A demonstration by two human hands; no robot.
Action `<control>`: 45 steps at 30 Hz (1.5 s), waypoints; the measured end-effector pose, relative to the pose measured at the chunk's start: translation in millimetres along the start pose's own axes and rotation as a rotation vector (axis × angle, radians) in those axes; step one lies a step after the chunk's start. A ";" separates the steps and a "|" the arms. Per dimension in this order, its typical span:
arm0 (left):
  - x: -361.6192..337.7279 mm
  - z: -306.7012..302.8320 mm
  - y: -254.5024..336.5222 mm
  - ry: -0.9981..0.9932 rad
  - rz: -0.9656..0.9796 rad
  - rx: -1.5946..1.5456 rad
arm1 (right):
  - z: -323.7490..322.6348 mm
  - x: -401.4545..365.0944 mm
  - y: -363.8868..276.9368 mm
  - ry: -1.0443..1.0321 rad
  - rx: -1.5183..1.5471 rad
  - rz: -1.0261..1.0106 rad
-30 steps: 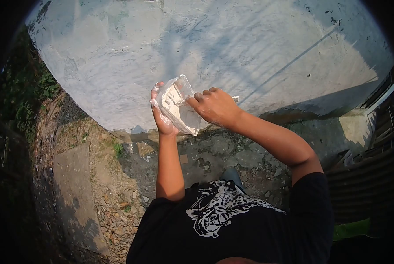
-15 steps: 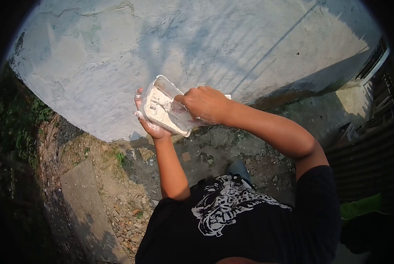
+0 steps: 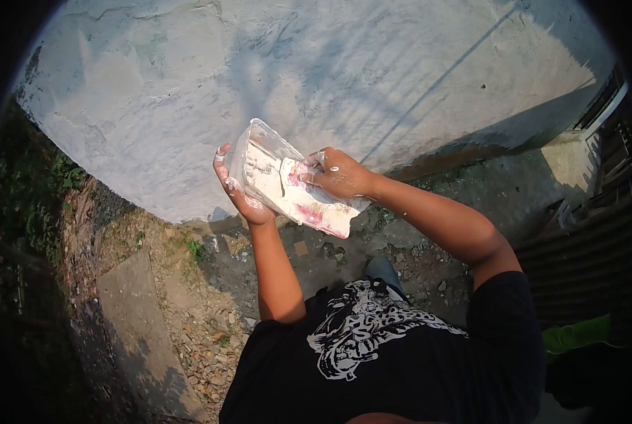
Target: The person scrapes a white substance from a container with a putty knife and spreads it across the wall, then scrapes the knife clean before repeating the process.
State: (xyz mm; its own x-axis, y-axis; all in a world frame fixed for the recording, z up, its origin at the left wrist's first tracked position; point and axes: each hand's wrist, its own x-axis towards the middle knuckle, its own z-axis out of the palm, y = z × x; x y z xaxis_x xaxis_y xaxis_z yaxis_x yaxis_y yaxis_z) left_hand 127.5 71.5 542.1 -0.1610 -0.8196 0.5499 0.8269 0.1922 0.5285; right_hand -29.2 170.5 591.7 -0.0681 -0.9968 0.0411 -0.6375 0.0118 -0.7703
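Observation:
My left hand (image 3: 244, 198) holds a clear plastic tub (image 3: 257, 128) from its left side and below, with the thumb and fingertips smeared white. White putty (image 3: 261, 172) lies inside the tub, which is tilted. In my right hand (image 3: 341, 174) is a flat putty spreader (image 3: 323, 210), pinched between thumb and fingers. White putty coats its face, with pinkish-red patches showing through. The spreader overlaps the right part of the tub, hiding that rim. White smears mark my right fingers and knuckles.
A pale plastered wall (image 3: 153, 106) rises ahead, crossed by shadows. Rubble and stones (image 3: 210, 332) cover the ground at left beside a concrete slab (image 3: 136, 311). Corrugated sheeting (image 3: 577, 261) and a green leaf (image 3: 577, 334) are at right.
My right hand has turned the spreader, so its putty-covered face now shows upward over the tub's right side. The hand has shifted slightly right and down. My left hand keeps hold of the tub.

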 end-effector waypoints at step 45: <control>-57.3 15.8 -119.6 0.182 -0.501 -0.595 | -0.4 -53.5 72.1 0.442 1.267 0.226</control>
State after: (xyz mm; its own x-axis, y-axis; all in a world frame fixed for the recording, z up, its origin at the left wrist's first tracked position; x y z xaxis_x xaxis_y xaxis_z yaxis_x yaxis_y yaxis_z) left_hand 29.3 104.0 457.6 -0.5415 -0.8173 0.1968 0.8366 -0.5008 0.2222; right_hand -71.8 224.7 534.2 -0.4666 -0.8718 -0.1490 0.5407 -0.1479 -0.8281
